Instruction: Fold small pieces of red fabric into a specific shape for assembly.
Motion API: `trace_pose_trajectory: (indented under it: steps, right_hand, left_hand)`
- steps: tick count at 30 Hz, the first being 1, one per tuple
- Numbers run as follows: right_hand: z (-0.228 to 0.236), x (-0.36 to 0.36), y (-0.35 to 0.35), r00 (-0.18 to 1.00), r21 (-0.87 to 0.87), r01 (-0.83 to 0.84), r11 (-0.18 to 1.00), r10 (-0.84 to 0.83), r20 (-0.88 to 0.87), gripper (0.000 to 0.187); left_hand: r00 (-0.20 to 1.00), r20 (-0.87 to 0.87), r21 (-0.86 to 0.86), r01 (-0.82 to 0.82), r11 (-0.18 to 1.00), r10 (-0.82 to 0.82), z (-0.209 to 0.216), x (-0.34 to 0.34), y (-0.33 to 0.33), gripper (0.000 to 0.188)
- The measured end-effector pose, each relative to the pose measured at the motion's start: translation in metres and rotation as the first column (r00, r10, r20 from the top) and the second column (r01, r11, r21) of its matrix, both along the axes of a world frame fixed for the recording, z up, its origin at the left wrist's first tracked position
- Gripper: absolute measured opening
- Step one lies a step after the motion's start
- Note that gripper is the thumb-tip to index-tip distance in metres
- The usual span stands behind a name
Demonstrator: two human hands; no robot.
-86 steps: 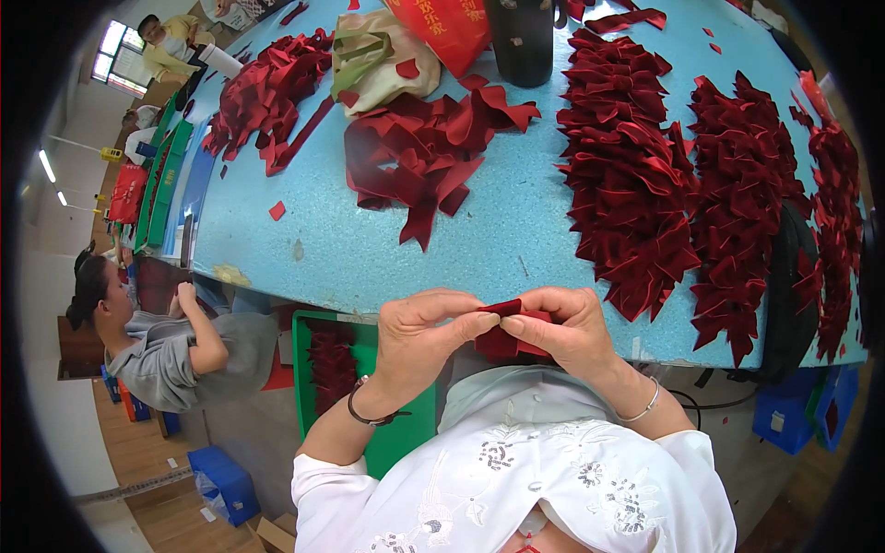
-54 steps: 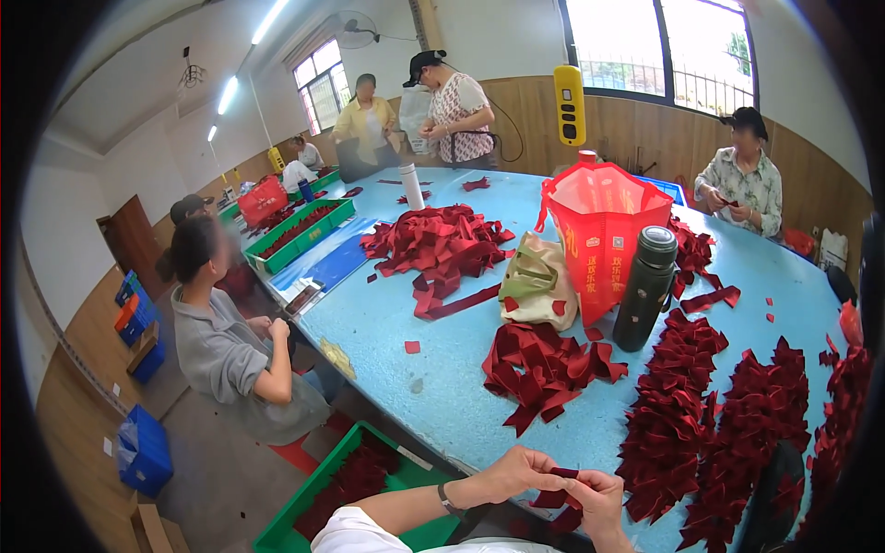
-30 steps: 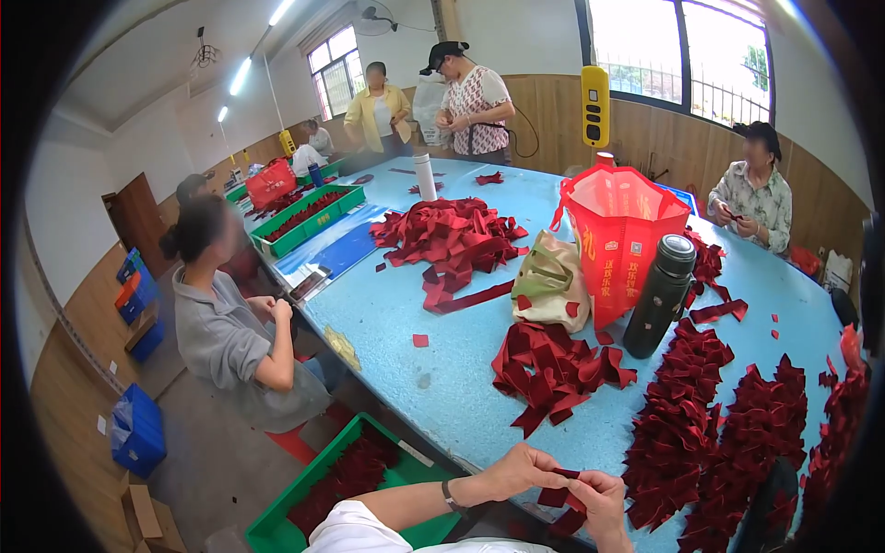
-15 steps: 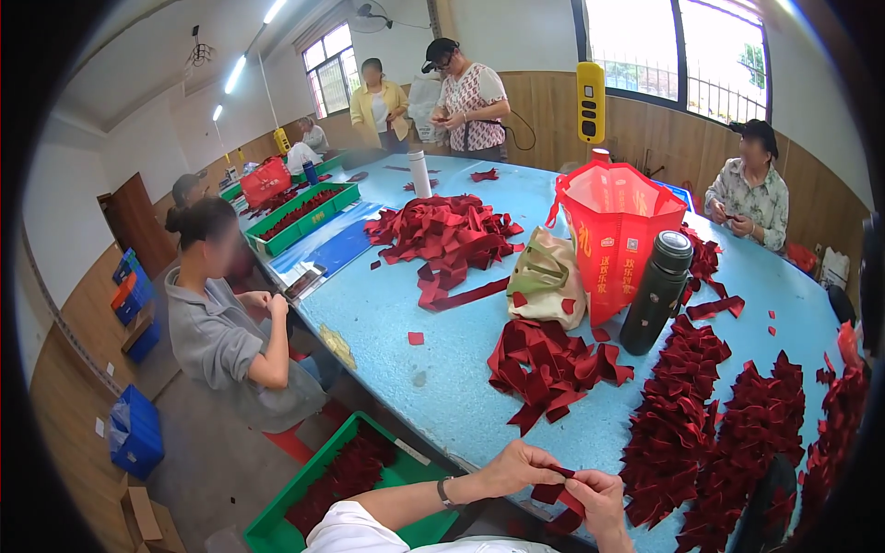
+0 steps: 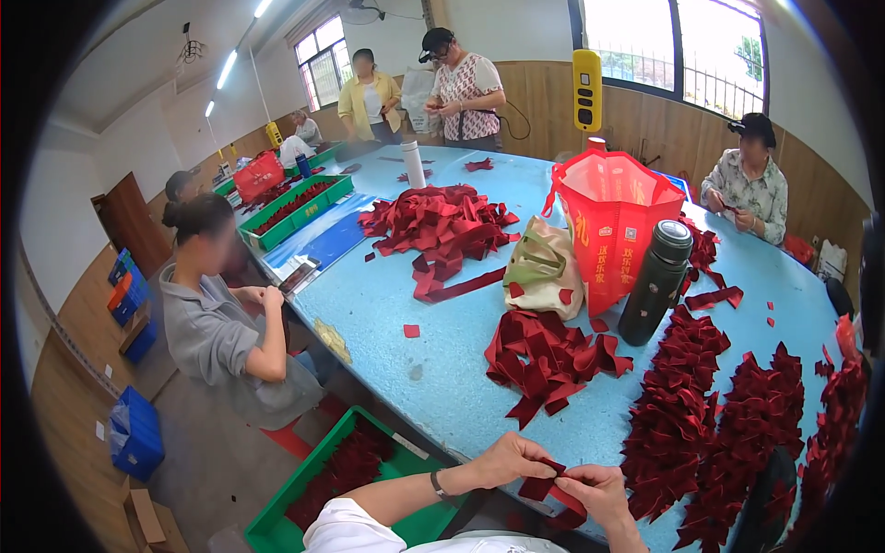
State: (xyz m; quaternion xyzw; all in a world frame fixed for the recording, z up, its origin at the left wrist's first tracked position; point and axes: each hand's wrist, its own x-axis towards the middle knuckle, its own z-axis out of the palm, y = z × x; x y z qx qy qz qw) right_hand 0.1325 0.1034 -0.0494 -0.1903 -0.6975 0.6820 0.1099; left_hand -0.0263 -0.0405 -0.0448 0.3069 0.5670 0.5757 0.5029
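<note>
Not much has moved in the last half second or so: the view was pointed down at the lap about three seconds back, then swung up across the room, and since then it just sits there while both hands keep fiddling with the same small dark red ribbon piece [image 5: 544,481] at 6 o'clock, right off the near edge of the big light blue table [image 5: 442,341]. The left hand [image 5: 509,458] is pinched narrow on the ribbon's left end, thumb and fingertips closed on it, and the right hand [image 5: 595,488] pinches the other end just as tight, so the strip is stretched between them, hovering over the lap and not touching the tabletop. My read is the fold is still being worked, not finished, since the piece hasn't gone anywhere near the rows of folded dark red ribbon bows [image 5: 710,415] sitting at about 4 o'clock. The loose heap of cut dark red ribbon strips [image 5: 544,355] is just above the hands, toward the centre, with the black cylindrical flask [image 5: 654,281] and the red fabric tote bag [image 5: 613,226] beyond it at 1 o'clock. A green plastic crate [image 5: 304,511] with more red pieces sits at 7 o'clock, and a seated person in a grey top [image 5: 217,332] works at 9 o'clock.
</note>
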Motion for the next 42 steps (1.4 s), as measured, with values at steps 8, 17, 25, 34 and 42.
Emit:
trace_pose_trajectory:
  steps: [8, 17, 25, 34, 42]
  right_hand:
    - [0.01, -0.001, -0.001, 0.997, 0.153, -0.065, 0.986, 0.058, 0.048, 0.013]
    - [0.011, 0.003, 0.004, 0.993, 0.168, -0.11, 0.98, 0.1, 0.069, 0.015]
    - [0.009, 0.006, 0.004, 0.992, 0.143, -0.109, 0.984, 0.099, 0.077, 0.015]
    - [0.016, 0.009, 0.009, 0.996, 0.229, -0.081, 0.97, 0.071, 0.051, 0.014]
    - [0.024, 0.011, 0.013, 0.998, 0.161, -0.067, 0.985, 0.064, 0.024, 0.013]
  left_hand:
    - [1.0, -0.013, -0.013, -0.004, 1.0, 0.004, -0.006, -0.005, -0.005, 0.019]
    - [0.999, -0.039, -0.024, 0.021, 0.999, -0.022, -0.002, -0.006, -0.004, 0.019]
    - [0.999, -0.037, -0.013, 0.016, 1.0, -0.016, 0.001, -0.004, -0.006, 0.019]
    - [0.998, -0.057, -0.021, -0.02, 1.0, 0.018, 0.01, -0.008, -0.006, 0.02]
    - [0.999, -0.025, 0.006, -0.029, 1.0, 0.029, 0.012, -0.01, -0.005, 0.02]
